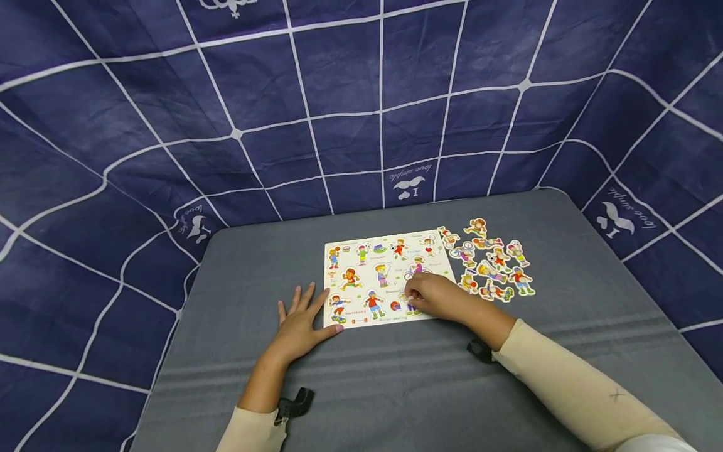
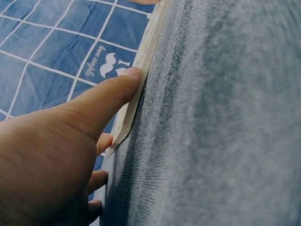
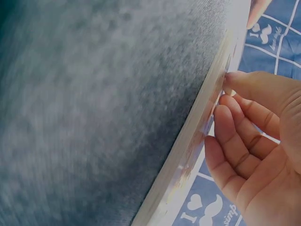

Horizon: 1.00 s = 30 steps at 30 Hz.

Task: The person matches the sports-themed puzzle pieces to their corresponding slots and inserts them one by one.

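Note:
A wooden puzzle board (image 1: 361,251) with printed sports figures lies flat on the table. My left hand (image 1: 298,329) is spread at its front left corner. The left thumb rests on the board's front edge, also seen in the left wrist view, and the other fingers fan out beside the left edge. Over the board's right part, my right hand (image 1: 437,296) pinches the small knob (image 3: 229,89) of a puzzle piece (image 1: 413,307) between thumb and forefinger. Most of that piece is hidden under the hand. Its other fingers are bent close over the board.
Several loose figure pieces (image 1: 491,271) with knobs lie in a cluster on the table just right of the board. Beneath everything is a grey cloth-covered table (image 1: 260,263). A dark blue curtain (image 1: 350,81) with white lines hangs behind and at both sides.

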Each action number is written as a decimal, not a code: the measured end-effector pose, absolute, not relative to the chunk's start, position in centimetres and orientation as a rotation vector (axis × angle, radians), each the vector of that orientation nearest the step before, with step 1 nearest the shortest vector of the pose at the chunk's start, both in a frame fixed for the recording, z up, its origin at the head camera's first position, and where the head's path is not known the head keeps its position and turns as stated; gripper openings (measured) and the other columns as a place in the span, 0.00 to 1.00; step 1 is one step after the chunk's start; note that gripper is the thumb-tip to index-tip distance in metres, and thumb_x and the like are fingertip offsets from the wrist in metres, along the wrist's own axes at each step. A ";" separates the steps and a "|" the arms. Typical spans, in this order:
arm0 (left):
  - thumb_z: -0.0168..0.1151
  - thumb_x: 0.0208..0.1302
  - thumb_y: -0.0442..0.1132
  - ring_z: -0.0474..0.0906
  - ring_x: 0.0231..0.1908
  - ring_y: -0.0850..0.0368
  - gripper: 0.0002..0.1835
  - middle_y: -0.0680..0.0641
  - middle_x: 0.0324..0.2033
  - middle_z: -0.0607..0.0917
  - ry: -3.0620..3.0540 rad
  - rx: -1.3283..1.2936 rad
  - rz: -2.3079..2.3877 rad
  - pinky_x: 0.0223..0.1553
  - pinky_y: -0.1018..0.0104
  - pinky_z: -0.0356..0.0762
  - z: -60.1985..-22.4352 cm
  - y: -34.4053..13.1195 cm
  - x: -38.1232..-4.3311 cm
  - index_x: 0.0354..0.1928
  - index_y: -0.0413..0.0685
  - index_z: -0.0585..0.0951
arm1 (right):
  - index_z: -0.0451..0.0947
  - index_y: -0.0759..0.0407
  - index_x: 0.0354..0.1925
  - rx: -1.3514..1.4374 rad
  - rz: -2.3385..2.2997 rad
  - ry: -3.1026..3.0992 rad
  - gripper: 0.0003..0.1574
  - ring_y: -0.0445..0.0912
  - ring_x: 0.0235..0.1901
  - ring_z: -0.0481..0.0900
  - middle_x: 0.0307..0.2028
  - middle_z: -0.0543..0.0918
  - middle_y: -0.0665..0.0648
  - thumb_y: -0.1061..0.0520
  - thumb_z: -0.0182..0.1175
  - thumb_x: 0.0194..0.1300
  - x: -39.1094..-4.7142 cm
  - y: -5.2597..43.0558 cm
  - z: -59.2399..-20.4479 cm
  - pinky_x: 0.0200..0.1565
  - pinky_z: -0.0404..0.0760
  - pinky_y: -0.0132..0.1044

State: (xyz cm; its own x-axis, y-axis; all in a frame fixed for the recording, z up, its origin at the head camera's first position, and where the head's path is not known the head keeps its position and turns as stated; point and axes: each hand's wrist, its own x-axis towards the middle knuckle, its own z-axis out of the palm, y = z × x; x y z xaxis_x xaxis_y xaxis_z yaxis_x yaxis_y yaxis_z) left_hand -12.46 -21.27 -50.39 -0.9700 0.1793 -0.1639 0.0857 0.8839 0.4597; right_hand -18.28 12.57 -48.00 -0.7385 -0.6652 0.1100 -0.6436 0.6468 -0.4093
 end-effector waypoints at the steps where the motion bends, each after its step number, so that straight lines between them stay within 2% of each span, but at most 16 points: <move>1: 0.66 0.56 0.72 0.34 0.80 0.35 0.52 0.43 0.81 0.49 2.854 0.203 0.679 0.71 0.24 0.23 -50.4 -21.3 -12.4 0.79 0.65 0.59 | 0.81 0.56 0.32 -1.103 -0.668 2.801 0.02 0.37 0.30 0.68 0.27 0.74 0.46 0.61 0.66 0.61 -18.3 12.5 -48.0 0.35 0.70 0.32; 5: 0.66 0.56 0.72 0.35 0.80 0.35 0.52 0.43 0.81 0.50 2.870 0.206 0.671 0.71 0.24 0.24 -50.5 -21.3 -12.3 0.79 0.65 0.59 | 0.83 0.55 0.36 -1.036 -0.692 2.788 0.03 0.37 0.32 0.70 0.30 0.78 0.47 0.59 0.68 0.62 -18.0 12.7 -48.0 0.37 0.72 0.33; 11: 0.66 0.56 0.72 0.37 0.80 0.34 0.51 0.42 0.81 0.52 2.890 0.222 0.668 0.71 0.23 0.25 -50.6 -21.3 -12.2 0.79 0.64 0.60 | 0.84 0.55 0.43 -0.936 -0.872 2.747 0.08 0.38 0.37 0.78 0.36 0.83 0.48 0.56 0.68 0.65 -17.4 13.5 -48.0 0.42 0.79 0.35; 19: 0.65 0.56 0.73 0.34 0.81 0.35 0.52 0.43 0.81 0.50 2.865 0.211 0.662 0.71 0.23 0.24 -50.5 -21.2 -12.3 0.79 0.65 0.59 | 0.85 0.59 0.47 -0.736 -1.272 2.671 0.11 0.36 0.38 0.81 0.38 0.86 0.49 0.59 0.67 0.67 -16.8 15.2 -47.9 0.44 0.83 0.34; 25: 0.65 0.56 0.73 0.34 0.81 0.35 0.52 0.43 0.81 0.50 2.866 0.213 0.666 0.71 0.23 0.23 -50.6 -21.3 -12.3 0.79 0.65 0.59 | 0.85 0.60 0.50 -0.522 -1.401 2.666 0.13 0.38 0.37 0.81 0.39 0.87 0.53 0.59 0.66 0.68 -16.7 17.2 -47.3 0.40 0.80 0.29; 30: 0.65 0.57 0.72 0.34 0.81 0.35 0.52 0.43 0.81 0.50 2.859 0.213 0.672 0.71 0.23 0.23 -50.5 -21.3 -12.3 0.79 0.65 0.59 | 0.84 0.63 0.49 -0.401 -1.439 2.703 0.14 0.35 0.35 0.80 0.39 0.87 0.57 0.58 0.67 0.68 -16.9 19.4 -47.2 0.38 0.80 0.27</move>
State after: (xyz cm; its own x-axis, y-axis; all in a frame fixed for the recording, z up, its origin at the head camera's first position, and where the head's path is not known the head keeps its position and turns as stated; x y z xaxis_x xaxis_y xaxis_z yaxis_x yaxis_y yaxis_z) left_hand -12.35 -21.31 -50.50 -0.9703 0.1838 -0.1573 0.0945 0.8865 0.4529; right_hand -16.94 19.44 -47.16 -0.9649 -0.2520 0.0744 -0.2024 0.5322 -0.8221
